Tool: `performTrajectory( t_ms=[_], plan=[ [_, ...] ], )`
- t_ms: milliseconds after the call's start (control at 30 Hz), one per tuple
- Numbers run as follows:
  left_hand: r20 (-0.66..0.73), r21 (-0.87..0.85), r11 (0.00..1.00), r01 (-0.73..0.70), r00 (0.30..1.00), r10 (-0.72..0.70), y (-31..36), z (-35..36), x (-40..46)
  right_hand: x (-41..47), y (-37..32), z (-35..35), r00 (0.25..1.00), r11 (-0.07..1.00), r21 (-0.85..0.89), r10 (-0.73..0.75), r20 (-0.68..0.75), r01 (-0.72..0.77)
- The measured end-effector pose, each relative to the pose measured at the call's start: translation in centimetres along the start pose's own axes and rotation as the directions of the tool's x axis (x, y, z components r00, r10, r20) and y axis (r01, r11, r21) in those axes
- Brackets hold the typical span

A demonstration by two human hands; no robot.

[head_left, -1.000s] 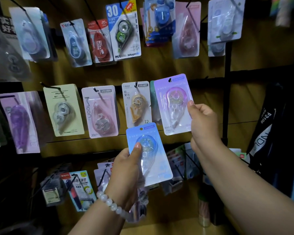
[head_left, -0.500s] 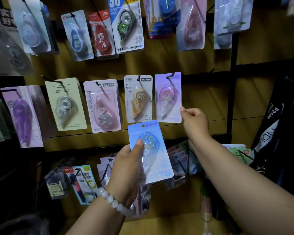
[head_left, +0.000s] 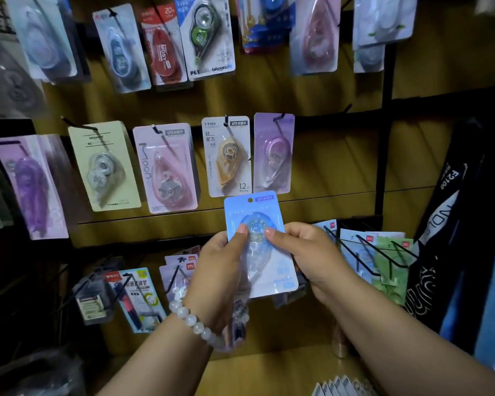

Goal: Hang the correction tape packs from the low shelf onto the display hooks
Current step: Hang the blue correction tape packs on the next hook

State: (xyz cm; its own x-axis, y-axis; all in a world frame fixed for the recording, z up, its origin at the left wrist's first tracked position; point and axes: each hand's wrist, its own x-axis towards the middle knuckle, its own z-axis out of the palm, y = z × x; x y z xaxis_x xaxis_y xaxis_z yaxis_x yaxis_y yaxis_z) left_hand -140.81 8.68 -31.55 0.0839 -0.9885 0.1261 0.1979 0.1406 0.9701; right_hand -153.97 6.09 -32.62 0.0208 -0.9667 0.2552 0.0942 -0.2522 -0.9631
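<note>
Both thumbs are covering part of the blue pack (head_left: 259, 221), and its small print is blurring beyond reading. The top-row packs (head_left: 315, 32) are running off the upper edge. White items (head_left: 337, 387) at the bottom edge are showing only their tips.

From my feed, the blue correction tape pack (head_left: 259, 247) held in my left hand (head_left: 220, 278) and right hand (head_left: 309, 258) reads as a matt paper card under a clear, glossy plastic blister that catches the light. The purple pack (head_left: 273, 152) hanging above it has the same shiny plastic over smooth card, its hook (head_left: 279, 118) looks like thin dark metal wire, and the back panel (head_left: 326, 172) behind it looks like yellowish wood with a faint sheen. The bracelet (head_left: 195, 324) on my left wrist is made of smooth, milky, glossy beads.
</note>
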Motion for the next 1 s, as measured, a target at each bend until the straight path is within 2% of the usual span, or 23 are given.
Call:
performTrajectory(
  t_ms=[100,200,300,433,567,1000],
  plan=[
    [-0.03,0.115,0.992,-0.047,0.998,0.051,-0.6,-0.5,0.7,0.2,-0.9,-0.5,0.996,0.998,0.007,-0.063,-0.07,0.064],
    [-0.055,0.22,0.964,-0.148,0.985,0.164,-0.9,-1.2,0.8,0.8,-2.7,-1.3,0.984,0.991,0.024,-0.13,-0.12,0.133],
    [-0.052,0.4,0.887,-0.231,0.96,0.274,-1.1,-2.1,0.7,1.5,-4.9,-2.3,0.965,0.977,0.018,-0.209,-0.158,0.215],
    [-0.003,0.533,0.794,-0.291,0.938,0.346,-1.3,-2.5,0.5,2.6,-7.6,-2.8,0.937,0.953,0.035,-0.29,-0.195,0.302],
    [0.027,0.577,0.755,-0.313,0.931,0.365,-1.7,-2.9,0.2,3.9,-9.1,-2.9,0.923,0.943,0.034,-0.317,-0.22,0.332],
    [0.084,0.593,0.736,-0.327,0.934,0.348,-3.1,-3.3,0.8,5.8,-7.9,-2.6,0.938,0.966,-0.022,-0.254,-0.234,0.256]
  ],
)
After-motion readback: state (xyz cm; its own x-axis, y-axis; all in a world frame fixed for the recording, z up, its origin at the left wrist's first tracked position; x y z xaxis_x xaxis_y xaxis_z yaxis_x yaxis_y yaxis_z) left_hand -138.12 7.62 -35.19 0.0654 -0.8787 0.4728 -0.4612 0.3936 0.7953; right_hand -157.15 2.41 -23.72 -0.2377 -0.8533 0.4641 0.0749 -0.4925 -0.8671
